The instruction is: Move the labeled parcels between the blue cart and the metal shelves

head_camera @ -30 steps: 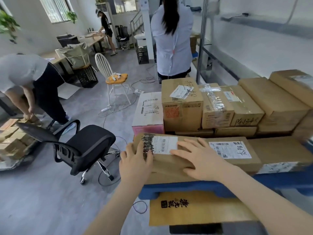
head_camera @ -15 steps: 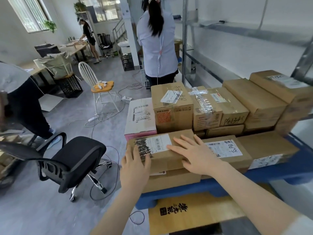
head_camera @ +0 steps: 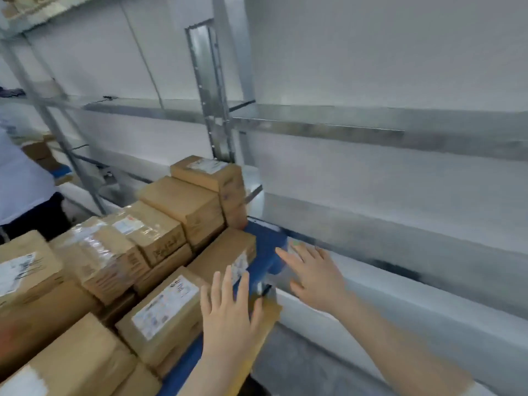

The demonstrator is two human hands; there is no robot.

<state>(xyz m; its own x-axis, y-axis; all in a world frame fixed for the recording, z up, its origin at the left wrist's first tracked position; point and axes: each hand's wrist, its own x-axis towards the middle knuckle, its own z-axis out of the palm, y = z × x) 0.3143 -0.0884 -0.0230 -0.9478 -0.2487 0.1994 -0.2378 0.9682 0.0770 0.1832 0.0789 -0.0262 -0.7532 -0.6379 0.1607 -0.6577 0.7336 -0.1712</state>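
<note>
- Both hands have come off the labelled parcel they pressed half a second ago, and the view has swung right, from the room to the shelves point(head_camera: 328, 128).
- Left hand point(head_camera: 228, 312): fingers straight and spread, holding nothing. It hovers over the blue edge of the cart point(head_camera: 264, 250), just beside the near parcel point(head_camera: 164, 308).
- Right hand point(head_camera: 313, 274): flat, fingers fanned, also empty. It reaches past the cart's corner toward the low shelf rail. Blur hides whether it touches anything.
- Near parcel: label up, lying on the cart's front row, not gripped.
- Stack point(head_camera: 183, 204): the other parcels near the hands all sit on the cart in stepped rows, the tallest against the shelf upright point(head_camera: 211, 95).
- Sheet point(head_camera: 268, 310): a flat brown board shows under the left fingertips at the cart's edge.
- Person point(head_camera: 20, 181): a white top at the far left, beyond the cart.
- Judgement: no transfer is in hand. The release and the turn suggest the shelf is being sized up, so a fresh two-handed grasp is needed before any parcel moves.
</note>
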